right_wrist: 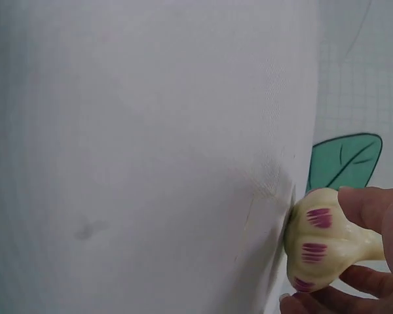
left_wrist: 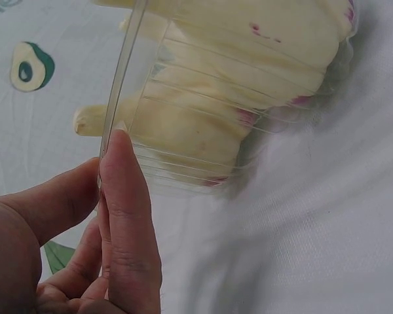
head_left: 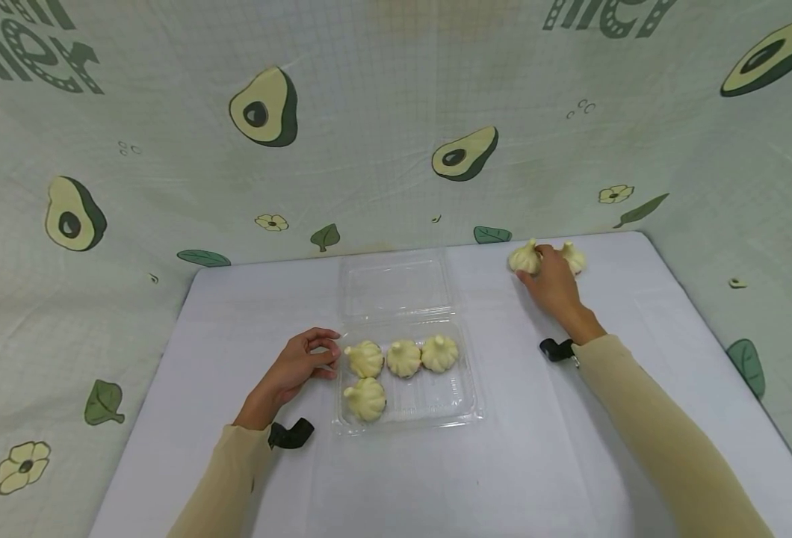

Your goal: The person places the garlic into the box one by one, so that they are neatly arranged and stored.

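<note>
At upper right, the right hand (head_left: 552,282), curled round a pale-yellow, purple-streaked garlic bulb (head_left: 523,258), could lose it if its rounded sides slip, while at centre the left hand (head_left: 305,364) pinches a clear plastic box (head_left: 429,392).

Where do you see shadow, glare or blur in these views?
Head: soft shadow beside the right sleeve, faint glints on the clear container; left wrist: soft-edged shadow on the tablecloth; right wrist: shadow beside the garlic bulb, tablecloth blurred at left.
</note>
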A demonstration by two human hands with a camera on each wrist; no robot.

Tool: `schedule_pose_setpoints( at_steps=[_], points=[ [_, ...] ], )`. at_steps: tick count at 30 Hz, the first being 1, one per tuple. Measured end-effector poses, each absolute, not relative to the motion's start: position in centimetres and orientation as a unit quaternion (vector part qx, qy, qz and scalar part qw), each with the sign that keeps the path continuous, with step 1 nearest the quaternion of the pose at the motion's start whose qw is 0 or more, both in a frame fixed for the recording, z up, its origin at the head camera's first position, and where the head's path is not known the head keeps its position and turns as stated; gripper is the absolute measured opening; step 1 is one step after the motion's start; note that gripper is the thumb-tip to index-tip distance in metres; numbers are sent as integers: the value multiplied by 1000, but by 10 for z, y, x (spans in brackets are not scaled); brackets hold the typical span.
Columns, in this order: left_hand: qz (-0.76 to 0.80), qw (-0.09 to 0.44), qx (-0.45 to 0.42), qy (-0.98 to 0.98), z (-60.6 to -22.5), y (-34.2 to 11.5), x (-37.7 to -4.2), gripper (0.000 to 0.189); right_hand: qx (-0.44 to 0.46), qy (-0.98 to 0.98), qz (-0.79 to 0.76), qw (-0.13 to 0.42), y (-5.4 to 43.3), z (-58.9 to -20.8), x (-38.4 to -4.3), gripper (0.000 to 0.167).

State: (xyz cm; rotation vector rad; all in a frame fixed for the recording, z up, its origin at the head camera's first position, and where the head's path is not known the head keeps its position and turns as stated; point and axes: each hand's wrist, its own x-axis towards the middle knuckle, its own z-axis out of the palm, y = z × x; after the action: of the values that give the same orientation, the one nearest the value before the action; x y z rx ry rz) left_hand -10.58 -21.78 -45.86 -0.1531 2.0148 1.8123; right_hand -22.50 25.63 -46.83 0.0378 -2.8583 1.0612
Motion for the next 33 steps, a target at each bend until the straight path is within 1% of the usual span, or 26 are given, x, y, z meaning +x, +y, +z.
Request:
schedule_pose_setpoints(
  at_steps=[5,13,19,25,33],
  points=[
    [652,212,-54,726,-460,-218,-106,44,4,-936,349,34,256,-469,-232,66],
    [653,213,-51,725,-461,-219,-106,44,4,-942,334,43,255,-471,-239,64],
    [654,214,-50,724,-460,-219,-107,46,5,-947,319,33,253,-471,-237,66],
    [657,214,-47,721,-459,-218,-107,46,25,-950,311,33,245,-463,-219,66],
    [658,213,-47,720,-458,-219,-105,46,83,-947,306,47,225,-443,-179,63]
  ],
)
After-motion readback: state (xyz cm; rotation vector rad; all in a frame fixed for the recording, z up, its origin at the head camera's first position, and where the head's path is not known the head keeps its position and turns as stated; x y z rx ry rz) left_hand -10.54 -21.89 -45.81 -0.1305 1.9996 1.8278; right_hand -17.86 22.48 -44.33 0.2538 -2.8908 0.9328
